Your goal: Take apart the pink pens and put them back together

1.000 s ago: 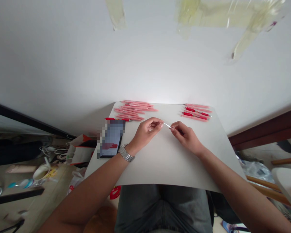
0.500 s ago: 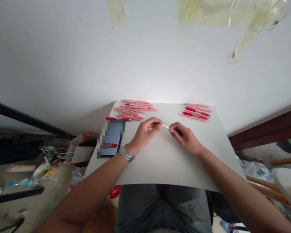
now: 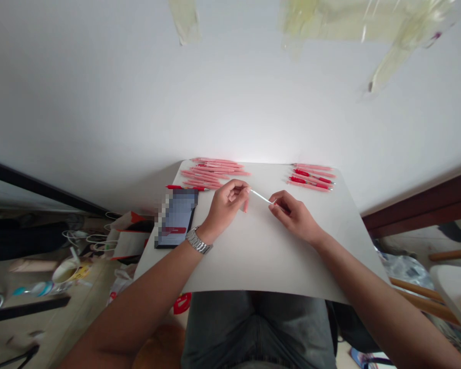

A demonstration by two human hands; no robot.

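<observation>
My left hand [image 3: 230,202], a watch on its wrist, pinches the far left end of a thin white pen refill [image 3: 260,196] above the table. The refill's other end runs into the closed fingers of my right hand [image 3: 290,212], where a small part near the fingertips is too small to make out. A short pink piece, like part of a pen barrel [image 3: 246,206], shows just below my left fingers; whether it is held or lies on the table, I cannot tell. Several pink pens [image 3: 205,176] lie beyond my left hand. Pink and red pens [image 3: 311,179] lie beyond my right.
The white table [image 3: 253,261] stands against a wall with yellowed tape [image 3: 341,20]. A phone-like device [image 3: 174,223] lies at the table's left side, with a red pen [image 3: 184,188] at its top edge. Bags and a bottle [image 3: 42,289] are on the floor to the left.
My left hand has drawn slightly left and away from my right, so more of the white refill shows between them. The pink piece has come into view under my left hand.
</observation>
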